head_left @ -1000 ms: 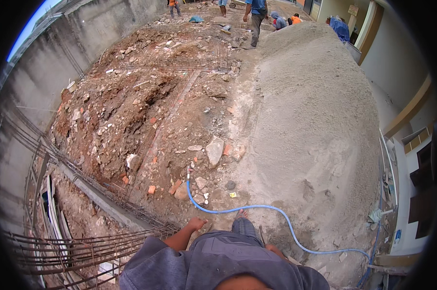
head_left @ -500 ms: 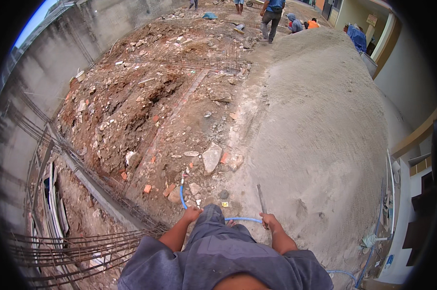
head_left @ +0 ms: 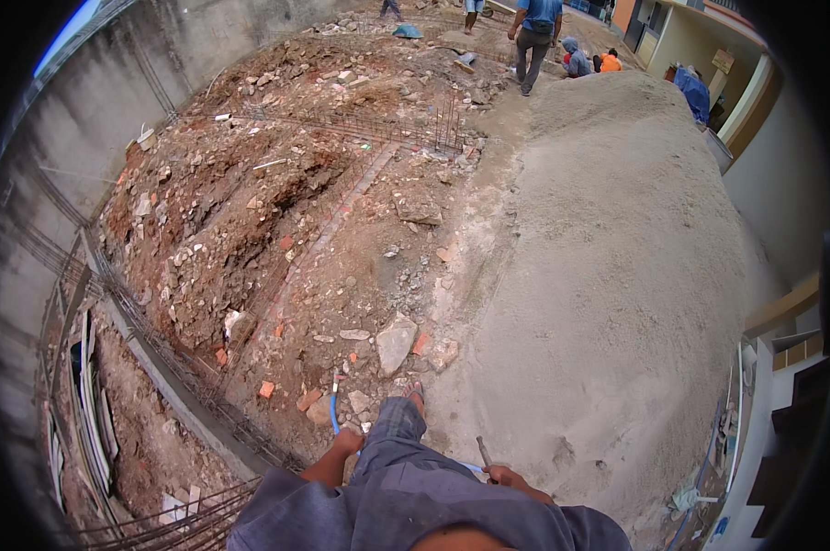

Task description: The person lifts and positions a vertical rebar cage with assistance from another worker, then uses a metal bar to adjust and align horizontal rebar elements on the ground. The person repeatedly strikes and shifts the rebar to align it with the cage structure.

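Note:
My left hand (head_left: pixel 348 442) is closed around a blue hose (head_left: pixel 333 413) near its end. A pale and reddish end fitting (head_left: pixel 337 378) sticks up past the fingers. The hose runs behind my raised knee and shows again beside my right hand (head_left: pixel 503 475). That hand is wrapped round a narrow dark bar (head_left: pixel 484 453), which points up and slightly left; its lower part is hidden. The hose meets the right hand too, but I cannot tell whether the fingers grip it. My foot in a sandal (head_left: pixel 415 397) is on the ground beside a big pale stone (head_left: pixel 397 342).
On the right rises a large grey sand heap (head_left: pixel 617 257). Rubble and red soil (head_left: pixel 213 239) lie left, with upright rebar (head_left: pixel 447 129) farther off. Tied rebar (head_left: pixel 195 514) and a concrete beam (head_left: pixel 185 395) are near left. A person in blue (head_left: pixel 536 28) walks ahead; others are beyond.
One leg has swung forward, bringing the sandalled foot into view. The view has moved forward; both hands sit lower in it and still hold the hose and the bar.

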Available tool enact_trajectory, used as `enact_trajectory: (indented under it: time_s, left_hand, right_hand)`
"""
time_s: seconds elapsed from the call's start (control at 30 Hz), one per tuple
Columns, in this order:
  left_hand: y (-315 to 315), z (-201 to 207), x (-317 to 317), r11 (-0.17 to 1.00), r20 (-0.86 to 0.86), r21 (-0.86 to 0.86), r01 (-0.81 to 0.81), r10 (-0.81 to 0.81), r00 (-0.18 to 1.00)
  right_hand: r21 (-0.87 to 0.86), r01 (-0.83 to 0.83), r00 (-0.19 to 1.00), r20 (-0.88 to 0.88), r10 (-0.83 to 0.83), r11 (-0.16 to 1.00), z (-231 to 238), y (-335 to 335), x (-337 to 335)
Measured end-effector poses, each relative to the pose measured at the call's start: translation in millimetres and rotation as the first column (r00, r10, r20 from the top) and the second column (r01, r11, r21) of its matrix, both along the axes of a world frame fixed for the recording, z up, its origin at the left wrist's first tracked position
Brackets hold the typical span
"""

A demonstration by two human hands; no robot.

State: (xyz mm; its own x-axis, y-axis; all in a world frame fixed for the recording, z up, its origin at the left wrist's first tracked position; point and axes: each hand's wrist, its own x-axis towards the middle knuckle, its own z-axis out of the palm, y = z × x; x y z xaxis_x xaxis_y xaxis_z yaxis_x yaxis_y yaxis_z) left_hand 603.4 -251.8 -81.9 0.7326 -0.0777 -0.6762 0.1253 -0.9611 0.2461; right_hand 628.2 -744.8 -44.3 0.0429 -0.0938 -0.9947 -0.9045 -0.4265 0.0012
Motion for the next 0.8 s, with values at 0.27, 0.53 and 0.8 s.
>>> enact_trajectory:
  time_s: [0.27, 0.53, 0.8]
  left_hand:
    - [43.4, 66.3, 242.9, 0.699, -0.027, -0.322, -0.638, 0.667, 0.744]
    - [73.6, 81.1, 384.7, 0.400, -0.013, -0.553, -0.731, 0.873, 0.487]
    - [53.5, 19.8, 500.9, 0.299, -0.405, -0.328, -0.896, 0.812, 0.419]
  right_hand:
    - [0.028, -0.060, 0.998, 0.020, 0.059, 0.998, 18.9, 23.5, 194.5]
    - [-0.069, 0.047, 0.938, 0.346, -0.020, 0.996, 24.5, 106.2, 370.2]
    - [0.017, 0.050, 0.973, 0.224, -0.053, 0.999, 2.5, 106.5, 543.2]
